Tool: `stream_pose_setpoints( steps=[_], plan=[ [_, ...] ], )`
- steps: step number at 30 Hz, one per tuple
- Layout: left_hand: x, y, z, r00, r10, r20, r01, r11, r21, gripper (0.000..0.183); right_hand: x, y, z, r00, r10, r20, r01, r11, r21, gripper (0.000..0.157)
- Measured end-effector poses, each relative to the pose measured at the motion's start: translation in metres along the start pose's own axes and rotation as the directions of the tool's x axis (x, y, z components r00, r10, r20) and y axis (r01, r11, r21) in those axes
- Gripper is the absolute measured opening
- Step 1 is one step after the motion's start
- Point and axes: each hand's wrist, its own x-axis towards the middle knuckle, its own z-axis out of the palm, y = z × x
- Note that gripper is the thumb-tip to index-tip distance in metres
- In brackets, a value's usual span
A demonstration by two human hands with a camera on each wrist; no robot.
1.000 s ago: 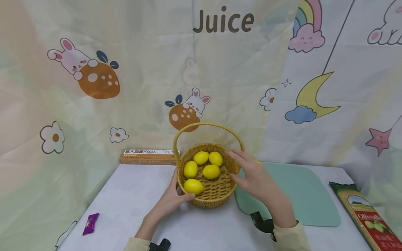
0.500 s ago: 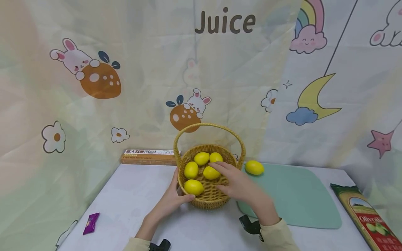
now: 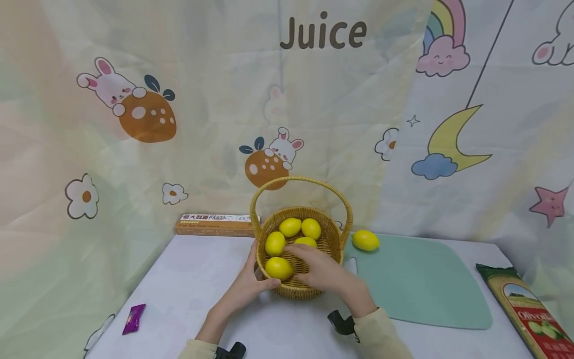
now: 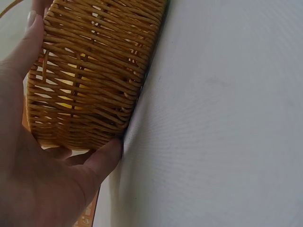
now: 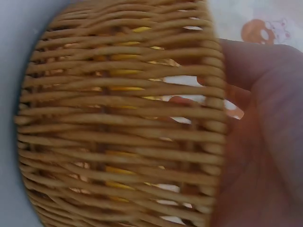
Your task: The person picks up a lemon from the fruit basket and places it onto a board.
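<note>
A yellow-brown wicker basket (image 3: pixel 298 293) with a tall arched handle stands on the white table, several yellow lemons (image 3: pixel 279 268) lying inside. My left hand (image 3: pixel 246 282) holds the basket's left side, thumb at the front rim and fingers against the outer wall; the left wrist view shows this hand (image 4: pixel 52 189) spread along the weave. Over the basket's right front rim, my right hand (image 3: pixel 325 271) reaches in with loosely bent fingers, partly covering one lemon (image 3: pixel 306 242). In the right wrist view the weave (image 5: pixel 123 118) hides the fingertips. One more lemon (image 3: pixel 365 240) lies outside the basket.
A green cutting mat (image 3: pixel 426 284) lies to the right, with the loose lemon on its back left corner. Farther right is an olive-oil-labelled packet (image 3: pixel 529 314). A pasta box (image 3: pixel 217 227) sits behind left, and a small purple wrapped candy (image 3: pixel 133 319) lies front left.
My right hand has moved left from the basket's right rim to above the lemons inside, uncovering the loose lemon on the mat. The left hand stays on the basket.
</note>
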Motion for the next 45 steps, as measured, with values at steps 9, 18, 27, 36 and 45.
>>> stream_pose_setpoints(
  steps=[9, 18, 27, 36, 45],
  plan=[
    [0.000, 0.000, -0.002, 1.000, -0.003, -0.003, 0.003, 1.000, 0.006, 0.117, 0.013, 0.000, 0.015, 0.998, -0.006, 0.056, 0.005, 1.000, 0.005, 0.062],
    [-0.001, -0.003, 0.000, 1.000, -0.002, 0.009, 0.002, 1.000, 0.002, 0.116, 0.019, 0.003, 0.023, 0.992, -0.029, 0.124, 0.027, 1.000, 0.015, 0.048],
    [0.000, -0.003, 0.000, 1.000, 0.015, -0.002, -0.015, 1.000, 0.004, 0.117, 0.022, 0.002, 0.025, 0.996, -0.029, 0.079, 0.027, 0.999, 0.029, 0.034],
    [0.000, -0.003, 0.003, 1.000, 0.003, -0.008, -0.003, 1.000, -0.004, 0.116, 0.017, -0.001, 0.022, 0.995, 0.076, 0.057, -0.075, 0.997, -0.018, 0.046],
    [-0.001, 0.001, 0.002, 1.000, -0.014, -0.020, 0.014, 1.000, 0.002, 0.117, 0.015, -0.004, 0.021, 0.996, 0.085, 0.012, -0.084, 0.993, -0.078, 0.043]
  ],
)
